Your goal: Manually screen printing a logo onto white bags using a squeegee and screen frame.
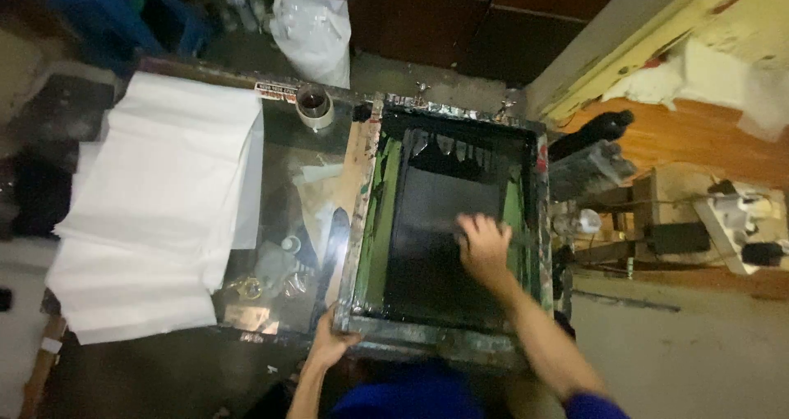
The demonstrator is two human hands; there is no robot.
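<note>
A paint-stained screen-printing frame (366, 191) with a dark inked mesh lies flat on a glass table. My left hand (331, 342) grips the frame's near left corner. My right hand (483, 243) rests inside the frame on the dark mesh, fingers bent; it looks blurred, and I cannot tell whether it holds anything. Green tape lines the inner left and right sides of the frame.
A stack of large white sheets (156, 197) covers the table's left part. A roll of tape (315, 107) sits at the table's far edge, a white plastic bag (312, 29) behind it. Small glass items (288, 263) lie left of the frame. Cluttered shelves (657, 214) stand at right.
</note>
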